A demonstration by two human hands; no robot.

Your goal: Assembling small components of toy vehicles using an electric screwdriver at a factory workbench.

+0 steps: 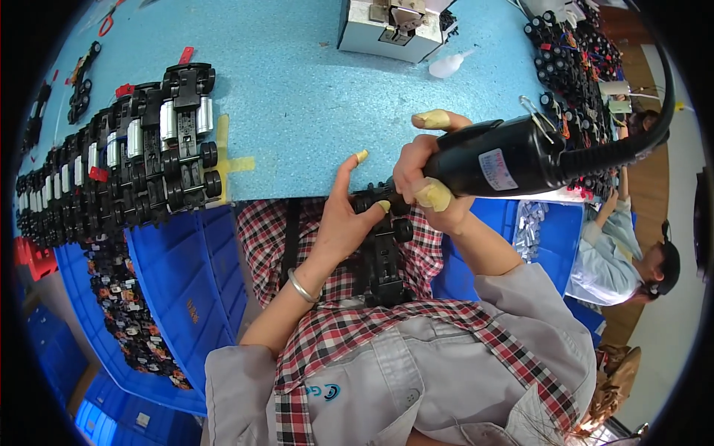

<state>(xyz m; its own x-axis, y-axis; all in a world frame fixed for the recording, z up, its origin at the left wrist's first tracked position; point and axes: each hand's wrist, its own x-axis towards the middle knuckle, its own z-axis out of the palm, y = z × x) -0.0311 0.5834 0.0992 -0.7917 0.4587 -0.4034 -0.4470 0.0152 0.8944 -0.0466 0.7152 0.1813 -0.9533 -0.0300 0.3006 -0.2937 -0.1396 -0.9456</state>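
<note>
A black toy truck chassis [385, 260] lies across the table's front edge and my lap, wheels showing. My left hand [338, 230] grips its far end, with thumb and fingers around it and yellow tape on some fingertips. My right hand [428, 175] is wrapped round a black electric screwdriver [476, 160], which is tilted nearly level. The screwdriver's front end points down-left at the chassis beside my left thumb; its tip is hidden by my fingers. A thick black cable [617, 152] runs from its back end up to the right.
Rows of truck chassis [178, 141] with silver tanks stand at the left, by yellow tape [230, 160]. A metal-topped box [394, 33] and a white squeeze bottle [448, 65] sit farther back. More chassis [569, 67] fill the right. Blue bins [178, 275] hang below; a co-worker [617, 245] sits right.
</note>
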